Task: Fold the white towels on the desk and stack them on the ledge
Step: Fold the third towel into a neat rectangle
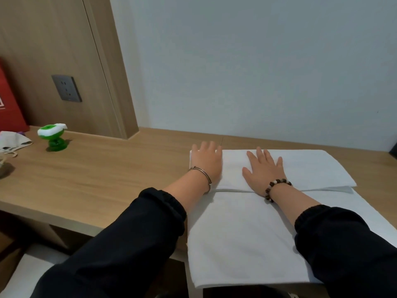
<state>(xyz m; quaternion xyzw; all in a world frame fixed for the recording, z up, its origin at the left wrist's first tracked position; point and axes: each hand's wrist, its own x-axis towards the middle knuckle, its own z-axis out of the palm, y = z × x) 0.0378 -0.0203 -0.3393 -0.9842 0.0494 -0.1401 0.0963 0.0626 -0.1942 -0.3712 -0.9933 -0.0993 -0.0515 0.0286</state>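
Pressing flat: left hand (206,160) and right hand (265,168), fingers spread and nothing gripped, are laid on the folded flap of the white towel (247,233), spread on the desk (107,168) toward 5 o'clock. The near edge overhangs (at 6 o'clock), so a slide is judged possible once pressure is lifted.

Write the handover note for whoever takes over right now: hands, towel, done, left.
Left hand: open, flat on the far left corner of the white towel.
Right hand: open, flat on the towel's folded top layer.
Towel: on the desk, far part folded over, near end hanging past the desk's front edge.
Done: one fold laid, both palms on it.
Left: finish folding, then stack on the ledge; no finished stack in view.
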